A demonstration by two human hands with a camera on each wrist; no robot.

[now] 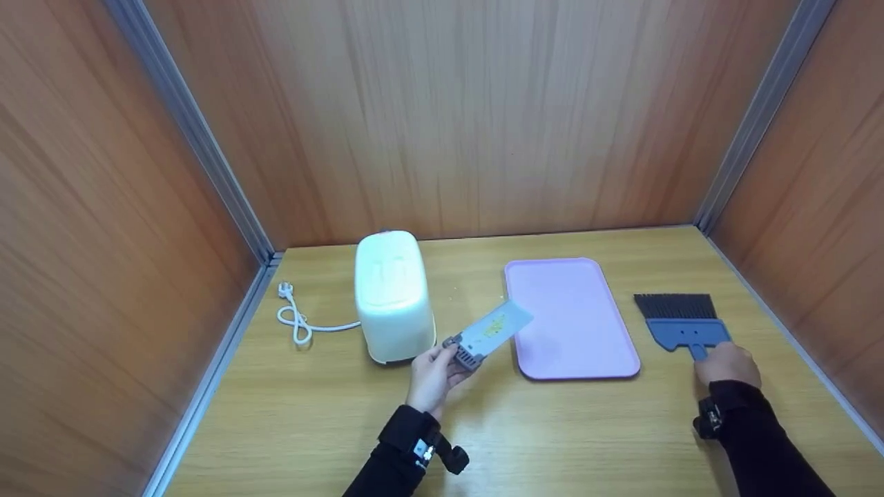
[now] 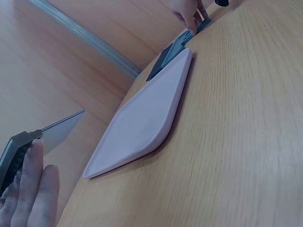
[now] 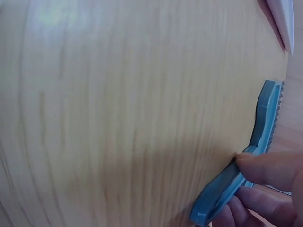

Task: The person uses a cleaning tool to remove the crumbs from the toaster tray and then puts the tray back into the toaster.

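Observation:
In the head view my left hand (image 1: pixel 434 378) pinches the dark slotted end of a flat grey crumb tray (image 1: pixel 512 319), tilted up over the table. Small yellow-green bits lie on its upper face. Its plate overlaps the left edge of a pink tray (image 1: pixel 573 317). On the right, my right hand (image 1: pixel 731 364) holds the handle of a blue hand brush (image 1: pixel 684 331) with dark bristles, lying on the table. The right wrist view shows thumb and fingers pinching the blue handle (image 3: pixel 220 191). A white toaster (image 1: pixel 397 304) stands left of the crumb tray.
A white cord with a plug (image 1: pixel 285 290) lies coiled left of the toaster. Wooden panels (image 1: pixel 469 124) with grey metal corner strips close off the back and both sides of the table (image 1: pixel 552 435).

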